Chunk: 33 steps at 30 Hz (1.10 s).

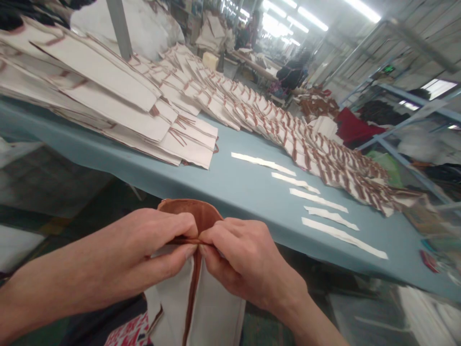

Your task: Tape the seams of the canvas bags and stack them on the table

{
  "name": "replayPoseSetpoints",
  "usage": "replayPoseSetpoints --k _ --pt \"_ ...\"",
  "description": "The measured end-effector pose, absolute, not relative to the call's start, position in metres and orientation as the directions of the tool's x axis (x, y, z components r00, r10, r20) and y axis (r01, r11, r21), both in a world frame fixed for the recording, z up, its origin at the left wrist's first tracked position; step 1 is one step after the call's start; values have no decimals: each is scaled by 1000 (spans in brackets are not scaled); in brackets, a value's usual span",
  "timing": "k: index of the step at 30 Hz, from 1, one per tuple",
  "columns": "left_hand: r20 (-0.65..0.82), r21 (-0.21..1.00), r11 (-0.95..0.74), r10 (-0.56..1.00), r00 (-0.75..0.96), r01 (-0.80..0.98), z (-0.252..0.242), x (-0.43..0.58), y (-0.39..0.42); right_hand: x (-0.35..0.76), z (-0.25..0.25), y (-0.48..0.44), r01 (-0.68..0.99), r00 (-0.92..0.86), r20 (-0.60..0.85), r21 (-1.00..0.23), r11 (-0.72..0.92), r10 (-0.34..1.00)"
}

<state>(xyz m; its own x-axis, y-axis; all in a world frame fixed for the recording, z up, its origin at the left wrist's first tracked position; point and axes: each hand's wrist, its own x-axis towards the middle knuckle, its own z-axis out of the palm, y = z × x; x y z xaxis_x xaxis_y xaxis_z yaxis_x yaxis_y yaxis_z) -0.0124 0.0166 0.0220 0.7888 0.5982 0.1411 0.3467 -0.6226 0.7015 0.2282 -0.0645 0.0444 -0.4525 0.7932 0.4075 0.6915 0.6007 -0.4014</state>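
Both hands, left hand and right hand, pinch shut on the brown leather strap of a cream canvas bag, held in front of the blue worktop stacked with cream bags.

No lettering, label or number here is legible.

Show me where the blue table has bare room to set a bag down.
Bare: the table between the big bag stack and the white strips, and its near edge before that stack. Crowded: the far side, under the overlapped bag row. The left hand and right hand both pinch a brown-trimmed bag.
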Motion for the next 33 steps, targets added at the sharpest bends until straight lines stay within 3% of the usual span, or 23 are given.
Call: replayPoseSetpoints --k 2,5,8,11,13,16,21,25,31,33 --pt "154 733 -623 544 825 274 22 -6 16 230 46 -66 684 -449 390 -429 590 804" --pt "207 821 -539 587 782 188 15 0 10 233 42 -63 557 -434 331 -632 539 838" --pt "210 891 -436 640 739 124 4 -1 2 233 34 -56 324 -427 213 -871 368 879" --pt "186 915 -382 680 709 126 -3 -7 -4 230 27 -51 204 -418 67 -965 166 906" --pt "167 926 -358 678 716 123 -3 -10 -5 229 25 -51 232 -399 34 -963 137 916" --pt "151 928 -354 639 754 114 3 -9 -1 229 23 -53 306 -356 105 -926 222 929" --pt "208 887 -449 602 771 112 11 -1 11 234 24 -60 392 -349 239 -841 373 906" --pt "201 836 -527 554 808 153 14 -1 15 236 32 -66 507 -392 245 -746 431 887" --pt "412 514 -817 503 759 262 24 2 4 235 45 -73 583 -432 330 -607 540 839" --pt "454 504 -828 495 741 244 24 3 -1 238 45 -71 564 -430 342 -621 545 835"
